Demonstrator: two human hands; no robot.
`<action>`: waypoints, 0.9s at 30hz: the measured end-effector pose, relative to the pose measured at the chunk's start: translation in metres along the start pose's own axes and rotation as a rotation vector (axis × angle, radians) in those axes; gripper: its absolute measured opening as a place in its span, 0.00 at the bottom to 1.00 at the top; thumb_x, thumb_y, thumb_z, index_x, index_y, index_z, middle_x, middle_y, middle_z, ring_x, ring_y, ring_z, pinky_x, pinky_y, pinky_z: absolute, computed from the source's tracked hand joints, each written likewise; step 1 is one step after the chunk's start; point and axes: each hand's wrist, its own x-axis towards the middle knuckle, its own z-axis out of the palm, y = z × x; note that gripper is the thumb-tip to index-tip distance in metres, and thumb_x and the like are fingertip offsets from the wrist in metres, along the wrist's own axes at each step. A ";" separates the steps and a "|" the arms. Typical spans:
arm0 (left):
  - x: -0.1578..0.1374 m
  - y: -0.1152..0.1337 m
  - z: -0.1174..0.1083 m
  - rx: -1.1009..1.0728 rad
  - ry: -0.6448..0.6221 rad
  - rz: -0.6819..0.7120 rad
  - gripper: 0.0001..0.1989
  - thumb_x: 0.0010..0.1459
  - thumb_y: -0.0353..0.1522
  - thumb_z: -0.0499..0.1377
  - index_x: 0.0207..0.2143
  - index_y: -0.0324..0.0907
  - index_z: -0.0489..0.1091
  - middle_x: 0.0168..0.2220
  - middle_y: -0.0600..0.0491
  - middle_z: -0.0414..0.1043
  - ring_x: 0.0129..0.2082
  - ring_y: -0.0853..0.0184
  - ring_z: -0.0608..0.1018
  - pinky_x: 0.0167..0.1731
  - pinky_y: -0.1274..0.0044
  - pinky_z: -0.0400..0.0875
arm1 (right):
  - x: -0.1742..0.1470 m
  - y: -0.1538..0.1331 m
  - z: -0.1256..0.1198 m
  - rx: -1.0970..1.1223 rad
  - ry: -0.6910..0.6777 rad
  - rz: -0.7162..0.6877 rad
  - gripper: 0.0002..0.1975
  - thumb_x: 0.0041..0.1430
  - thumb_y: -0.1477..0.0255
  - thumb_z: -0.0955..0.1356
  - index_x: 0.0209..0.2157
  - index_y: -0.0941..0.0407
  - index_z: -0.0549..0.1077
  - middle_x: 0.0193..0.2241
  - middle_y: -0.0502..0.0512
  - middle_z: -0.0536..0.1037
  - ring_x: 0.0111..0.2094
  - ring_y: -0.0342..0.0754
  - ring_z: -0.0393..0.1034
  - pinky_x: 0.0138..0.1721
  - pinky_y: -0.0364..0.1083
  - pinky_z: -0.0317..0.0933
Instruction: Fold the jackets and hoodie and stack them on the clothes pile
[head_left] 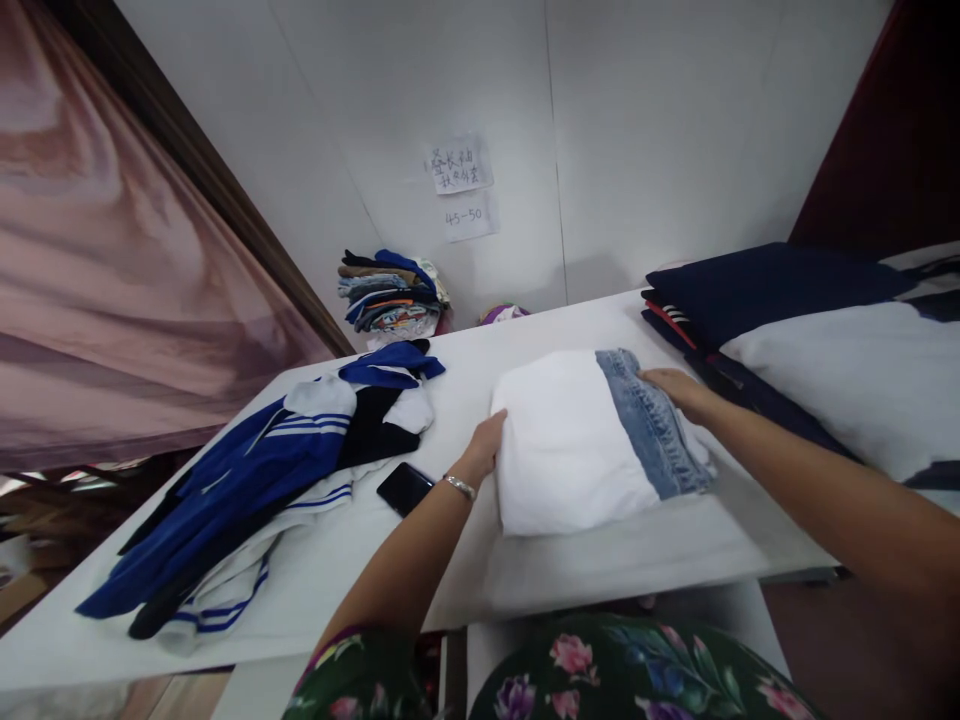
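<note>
A folded white garment (pixel 562 440) with a frayed blue denim band (pixel 637 420) along its right side lies on the white table in front of me. My left hand (pixel 489 442), with a silver bracelet at the wrist, is closed on the garment's left edge. At the upper right, my right hand (pixel 675 388) grips the edge by the denim band, its fingers partly hidden behind the cloth. A black phone (pixel 405 488) lies flat just left of my left forearm.
Loose blue, black and white striped clothes (pixel 277 460) spread over the table's left side. A stack of folded clothes (pixel 394 295) stands by the wall at the back. Dark folded clothes (pixel 772 290) and a white garment (pixel 847 370) are piled right. Handwritten paper notes (pixel 461 170) hang on the wall.
</note>
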 end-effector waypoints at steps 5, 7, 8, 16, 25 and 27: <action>0.014 -0.017 0.003 0.154 0.044 -0.029 0.28 0.60 0.46 0.54 0.53 0.34 0.66 0.54 0.40 0.70 0.54 0.57 0.73 0.52 0.69 0.68 | -0.001 0.029 0.002 -0.120 -0.022 0.096 0.26 0.55 0.48 0.62 0.32 0.58 0.76 0.27 0.59 0.78 0.27 0.51 0.71 0.27 0.47 0.62; 0.012 -0.014 0.001 0.211 0.075 -0.003 0.32 0.59 0.48 0.55 0.57 0.34 0.62 0.59 0.38 0.64 0.58 0.55 0.68 0.57 0.67 0.62 | -0.001 0.028 -0.005 -0.173 0.024 0.080 0.28 0.56 0.47 0.61 0.34 0.57 0.76 0.32 0.61 0.78 0.31 0.52 0.72 0.29 0.47 0.62; 0.009 -0.013 0.000 0.240 0.089 0.012 0.35 0.59 0.48 0.55 0.60 0.34 0.59 0.60 0.37 0.62 0.60 0.54 0.66 0.58 0.66 0.59 | -0.001 0.026 -0.008 -0.204 0.048 0.059 0.27 0.55 0.47 0.62 0.33 0.57 0.76 0.34 0.61 0.78 0.33 0.53 0.72 0.30 0.47 0.62; -0.045 -0.010 0.033 0.905 0.179 0.638 0.35 0.61 0.47 0.52 0.65 0.37 0.52 0.67 0.41 0.47 0.67 0.56 0.52 0.63 0.63 0.49 | -0.008 0.028 -0.003 -0.381 0.052 -0.141 0.20 0.41 0.55 0.73 0.33 0.55 0.76 0.25 0.55 0.76 0.32 0.53 0.70 0.33 0.47 0.58; -0.047 -0.032 0.061 1.198 0.145 0.802 0.32 0.63 0.50 0.45 0.63 0.41 0.57 0.65 0.43 0.54 0.65 0.54 0.57 0.62 0.56 0.49 | -0.012 0.056 0.010 0.080 0.013 0.000 0.12 0.50 0.60 0.69 0.25 0.54 0.66 0.20 0.51 0.72 0.22 0.45 0.66 0.23 0.44 0.60; -0.046 -0.034 0.062 1.204 0.150 0.802 0.33 0.63 0.51 0.45 0.63 0.41 0.57 0.65 0.44 0.55 0.65 0.54 0.57 0.62 0.55 0.50 | -0.016 0.058 0.008 0.132 0.001 0.034 0.14 0.48 0.58 0.70 0.26 0.54 0.67 0.20 0.50 0.71 0.20 0.44 0.64 0.21 0.43 0.59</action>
